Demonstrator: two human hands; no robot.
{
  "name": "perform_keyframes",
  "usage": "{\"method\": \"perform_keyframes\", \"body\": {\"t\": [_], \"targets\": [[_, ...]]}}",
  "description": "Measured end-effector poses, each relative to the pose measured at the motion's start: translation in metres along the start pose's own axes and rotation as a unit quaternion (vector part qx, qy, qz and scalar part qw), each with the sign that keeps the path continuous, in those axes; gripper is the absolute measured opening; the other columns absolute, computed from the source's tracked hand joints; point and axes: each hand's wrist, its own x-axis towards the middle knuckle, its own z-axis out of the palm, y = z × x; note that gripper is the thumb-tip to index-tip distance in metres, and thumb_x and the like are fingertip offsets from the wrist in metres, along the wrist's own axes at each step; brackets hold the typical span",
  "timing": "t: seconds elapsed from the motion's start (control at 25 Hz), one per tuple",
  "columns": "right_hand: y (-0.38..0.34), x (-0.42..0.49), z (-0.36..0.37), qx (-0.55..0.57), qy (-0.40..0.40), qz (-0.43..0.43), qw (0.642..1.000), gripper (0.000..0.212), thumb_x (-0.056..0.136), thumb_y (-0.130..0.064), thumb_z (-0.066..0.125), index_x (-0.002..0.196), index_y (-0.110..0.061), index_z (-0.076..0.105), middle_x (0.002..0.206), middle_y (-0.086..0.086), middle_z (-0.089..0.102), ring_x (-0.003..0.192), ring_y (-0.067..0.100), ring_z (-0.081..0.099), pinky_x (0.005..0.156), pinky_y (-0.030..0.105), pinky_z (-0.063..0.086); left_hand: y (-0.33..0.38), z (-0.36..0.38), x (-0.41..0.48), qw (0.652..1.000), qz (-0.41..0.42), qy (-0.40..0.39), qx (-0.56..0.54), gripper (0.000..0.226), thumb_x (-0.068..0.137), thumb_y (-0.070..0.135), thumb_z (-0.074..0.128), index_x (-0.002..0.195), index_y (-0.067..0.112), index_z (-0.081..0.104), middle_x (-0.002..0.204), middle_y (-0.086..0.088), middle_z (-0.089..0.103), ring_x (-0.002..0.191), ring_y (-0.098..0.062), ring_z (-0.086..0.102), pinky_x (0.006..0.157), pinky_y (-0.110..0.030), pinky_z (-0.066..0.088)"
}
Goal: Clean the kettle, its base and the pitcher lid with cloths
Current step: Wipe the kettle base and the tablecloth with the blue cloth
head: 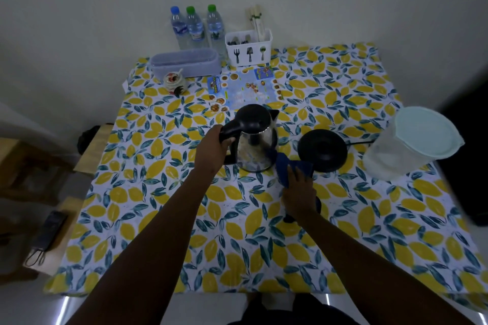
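Observation:
A steel kettle [257, 145] with a black lid and handle stands upright mid-table. My left hand [212, 149] grips its black handle from the left. My right hand [297, 192] holds a blue cloth [285, 166] just right of the kettle's lower side; whether the cloth touches the steel I cannot tell. The round black kettle base [323, 150] lies flat to the right, its cord running right. Further right stands a clear pitcher [390, 155] topped with its pale green pitcher lid [425, 132].
Along the back wall stand three water bottles [196, 26], a lilac box [184, 62], a white cutlery holder [248, 47], a small jar [174, 82] and a printed leaflet [245, 87]. The lemon-print tablecloth [237, 245] covers the table. A wooden stool [52, 232] stands left.

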Motion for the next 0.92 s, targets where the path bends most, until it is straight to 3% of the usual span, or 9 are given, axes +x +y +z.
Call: {"method": "perform_keyframes", "body": {"t": [0.12, 0.2, 0.32, 0.44, 0.56, 0.64, 0.76, 0.92], "targets": [[-0.006, 0.008, 0.016, -0.089, -0.068, 0.001, 0.994, 0.081, 0.089, -0.065, 0.037, 0.151, -0.036, -0.006, 0.162, 0.005, -0.015, 0.145, 0.043, -0.011, 0.11, 0.065, 0.011, -0.009, 0.003, 0.006, 1.0, 0.001, -0.004, -0.018, 0.027, 0.095, 0.028, 0.054, 0.116, 0.011, 0.052, 0.101, -0.013, 0.061, 0.089, -0.03, 0.058, 0.069, -0.031, 0.037], [-0.001, 0.009, 0.026, -0.091, -0.045, -0.014, 0.995, 0.077, 0.089, -0.07, 0.027, 0.151, -0.038, -0.005, 0.161, 0.005, -0.015, 0.144, 0.042, -0.015, 0.11, 0.065, 0.008, -0.017, 0.008, -0.002, 0.999, 0.005, 0.01, -0.047, 0.03, 0.096, 0.02, 0.052, 0.125, 0.013, 0.048, 0.114, -0.012, 0.06, 0.101, -0.03, 0.059, 0.076, -0.029, 0.039], [0.007, 0.006, 0.034, -0.082, 0.019, -0.038, 0.996, 0.064, 0.095, -0.059, 0.025, 0.152, -0.037, 0.006, 0.163, 0.004, -0.004, 0.146, 0.041, -0.008, 0.111, 0.065, 0.015, -0.036, 0.028, -0.028, 0.994, -0.076, 0.011, -0.078, 0.053, 0.097, 0.013, 0.049, 0.145, 0.016, 0.026, 0.142, -0.011, 0.047, 0.119, -0.031, 0.054, 0.082, -0.03, 0.042], [0.006, 0.001, 0.044, -0.077, 0.039, -0.072, 0.994, 0.057, 0.096, -0.053, 0.028, 0.15, -0.037, 0.019, 0.163, 0.005, 0.009, 0.146, 0.04, 0.001, 0.11, 0.065, 0.02, -0.067, 0.049, -0.054, 0.984, -0.158, -0.079, -0.026, 0.067, 0.099, 0.017, 0.046, 0.153, 0.019, 0.006, 0.156, -0.013, 0.031, 0.129, -0.036, 0.047, 0.092, -0.04, 0.047], [-0.013, -0.016, 0.058, -0.081, 0.048, -0.132, 0.987, 0.056, 0.092, -0.053, 0.025, 0.145, -0.037, 0.036, 0.158, 0.006, 0.026, 0.144, 0.043, 0.016, 0.104, 0.067, 0.028, -0.094, 0.061, -0.078, 0.976, -0.122, -0.175, 0.044, 0.059, 0.099, 0.014, 0.042, 0.152, 0.015, 0.015, 0.16, -0.011, 0.018, 0.147, -0.033, 0.019, 0.116, -0.047, 0.027], [-0.036, -0.027, 0.069, -0.097, 0.037, -0.172, 0.98, 0.053, 0.092, -0.051, 0.03, 0.142, -0.038, 0.04, 0.157, 0.006, 0.03, 0.142, 0.044, 0.022, 0.1, 0.068, 0.033, -0.105, 0.066, -0.098, 0.973, -0.1, -0.189, 0.09, 0.056, 0.097, 0.01, 0.042, 0.149, 0.011, 0.022, 0.16, -0.012, 0.017, 0.148, -0.033, 0.013, 0.119, -0.047, 0.02], [-0.067, -0.025, 0.08, -0.1, 0.019, -0.186, 0.977, 0.051, 0.094, -0.047, 0.04, 0.145, -0.039, 0.034, 0.159, 0.004, 0.025, 0.143, 0.045, 0.017, 0.099, 0.067, 0.032, -0.118, 0.064, -0.123, 0.976, -0.121, -0.145, 0.111, 0.054, 0.095, 0.006, 0.043, 0.147, 0.006, 0.029, 0.158, -0.017, 0.022, 0.147, -0.037, 0.014, 0.117, -0.048, 0.022], [-0.034, -0.035, 0.082, -0.154, -0.001, -0.287, 0.945, 0.051, 0.092, -0.046, 0.036, 0.143, -0.041, 0.035, 0.157, 0.0, 0.03, 0.141, 0.041, 0.024, 0.095, 0.06, 0.041, -0.126, 0.064, -0.148, 0.965, -0.129, -0.173, 0.149, 0.056, 0.094, 0.006, 0.043, 0.148, 0.007, 0.026, 0.16, -0.013, 0.017, 0.148, -0.035, 0.01, 0.118, -0.048, 0.021]]}}
